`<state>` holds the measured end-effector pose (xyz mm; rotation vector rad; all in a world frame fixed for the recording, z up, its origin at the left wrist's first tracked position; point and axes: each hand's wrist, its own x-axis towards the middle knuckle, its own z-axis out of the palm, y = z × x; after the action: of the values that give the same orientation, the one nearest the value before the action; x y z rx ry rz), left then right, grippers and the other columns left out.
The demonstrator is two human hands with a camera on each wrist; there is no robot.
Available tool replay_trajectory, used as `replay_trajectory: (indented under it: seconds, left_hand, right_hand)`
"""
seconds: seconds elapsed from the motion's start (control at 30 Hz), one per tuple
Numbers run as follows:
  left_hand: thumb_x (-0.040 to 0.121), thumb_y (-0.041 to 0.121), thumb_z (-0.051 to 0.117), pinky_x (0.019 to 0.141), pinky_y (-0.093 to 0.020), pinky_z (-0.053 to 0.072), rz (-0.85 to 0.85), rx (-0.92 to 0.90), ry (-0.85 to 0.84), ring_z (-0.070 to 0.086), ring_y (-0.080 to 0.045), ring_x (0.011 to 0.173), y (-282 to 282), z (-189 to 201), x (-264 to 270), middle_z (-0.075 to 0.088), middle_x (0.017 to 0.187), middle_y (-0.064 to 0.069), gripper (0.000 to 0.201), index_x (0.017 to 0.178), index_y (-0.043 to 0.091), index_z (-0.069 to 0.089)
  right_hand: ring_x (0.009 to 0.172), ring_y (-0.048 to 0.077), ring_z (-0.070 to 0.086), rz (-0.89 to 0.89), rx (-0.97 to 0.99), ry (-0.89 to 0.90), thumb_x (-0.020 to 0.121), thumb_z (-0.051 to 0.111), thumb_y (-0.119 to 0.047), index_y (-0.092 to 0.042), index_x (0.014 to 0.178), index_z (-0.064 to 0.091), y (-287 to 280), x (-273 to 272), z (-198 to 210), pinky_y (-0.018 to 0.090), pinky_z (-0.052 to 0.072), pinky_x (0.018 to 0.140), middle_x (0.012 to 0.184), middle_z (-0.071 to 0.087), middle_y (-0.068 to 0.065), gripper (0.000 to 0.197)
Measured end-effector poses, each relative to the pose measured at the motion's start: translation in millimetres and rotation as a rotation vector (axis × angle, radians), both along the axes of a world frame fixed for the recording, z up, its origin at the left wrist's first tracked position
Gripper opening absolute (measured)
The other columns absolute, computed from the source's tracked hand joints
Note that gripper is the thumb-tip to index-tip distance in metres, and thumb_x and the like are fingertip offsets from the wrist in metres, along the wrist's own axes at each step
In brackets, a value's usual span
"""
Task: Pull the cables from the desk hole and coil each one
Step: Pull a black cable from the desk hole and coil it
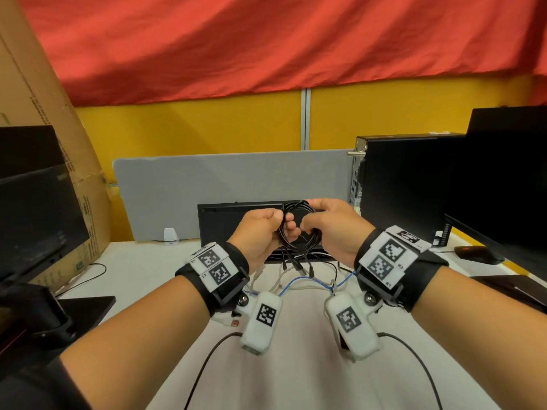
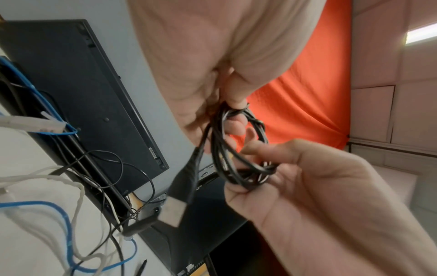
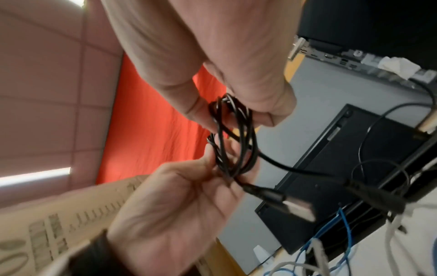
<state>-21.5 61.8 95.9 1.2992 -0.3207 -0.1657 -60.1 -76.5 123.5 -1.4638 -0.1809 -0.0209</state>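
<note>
I hold a black cable coil (image 1: 299, 232) in the air between both hands, above the desk's back edge. My left hand (image 1: 279, 224) grips the coil's left side, thumb (image 2: 236, 99) pressed on the loops (image 2: 238, 149). My right hand (image 1: 310, 221) pinches the right side of the coil (image 3: 236, 138). Two plug ends hang below the coil; the USB plug (image 2: 173, 212) (image 3: 299, 210) dangles free. A blue cable (image 1: 310, 280) and white cables (image 1: 278, 281) lie loose on the white desk (image 1: 296, 365), running from a dark slot (image 1: 296, 256) under my hands.
A black keyboard (image 1: 236, 220) leans upright against the grey partition (image 1: 231, 179) behind the coil. A dark monitor (image 1: 35, 202) and cardboard box (image 1: 44, 99) stand left. A black computer tower (image 1: 408, 184), second monitor and mouse (image 1: 476, 254) are right.
</note>
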Motion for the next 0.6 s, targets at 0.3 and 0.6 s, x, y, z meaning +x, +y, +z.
replay_trajectory:
  seconds: [0.3,0.6]
  left_hand:
    - [0.103,0.034,0.042,0.050,-0.023,0.030,-0.016,-0.006,0.125,0.023,-0.009,0.049,-4,9,-2,0.025,0.060,0.003,0.040,0.094,0.000,0.061]
    - [0.103,0.032,0.044,0.051,-0.023,0.033,0.079,-0.017,0.028,0.025,-0.009,0.047,0,7,0,0.025,0.061,0.003,0.033,0.094,0.004,0.059]
  right_hand:
    - [0.069,0.019,0.064,-0.076,-0.540,-0.070,0.085,0.057,0.001,-0.009,0.090,0.062,-4,6,-2,0.029,0.054,0.067,0.079,0.064,0.011,0.012]
    - [0.060,0.016,0.062,-0.284,-0.558,-0.044,0.080,0.078,-0.019,-0.002,0.077,0.068,-17,11,-7,0.032,0.061,0.067,0.067,0.062,0.007,0.020]
